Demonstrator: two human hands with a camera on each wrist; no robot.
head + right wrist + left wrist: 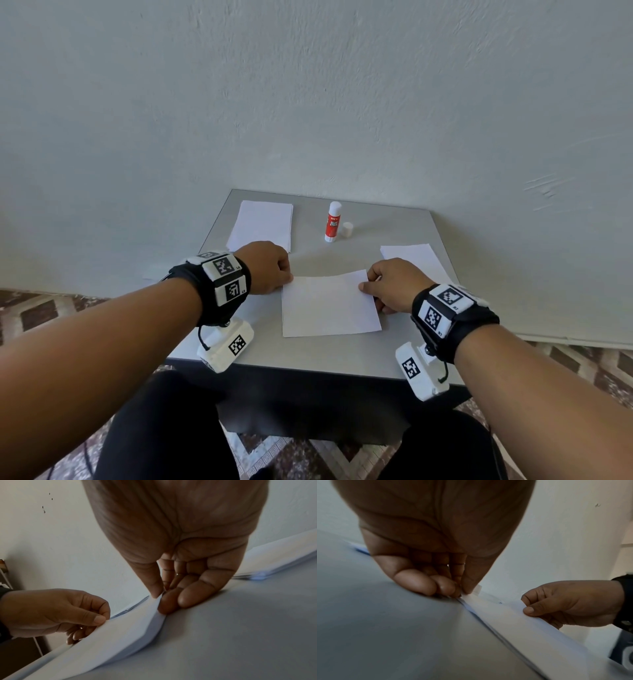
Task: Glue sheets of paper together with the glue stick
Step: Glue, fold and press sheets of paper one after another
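Head view looks down over the table (pixel 308 356); both wrist views, close along fingers, share the sheet (pixel 329 305).

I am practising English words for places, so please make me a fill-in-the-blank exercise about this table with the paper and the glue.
1. The glue stick stands upright with its cap ____.
2. The left hand and the right hand each pinch a far ____ of the middle sheet.
3. The cap stands on the table just to the ____ of the glue stick.
4. The stack of paper lies on the ____ side of the table.

Missing words: off; corner; right; left
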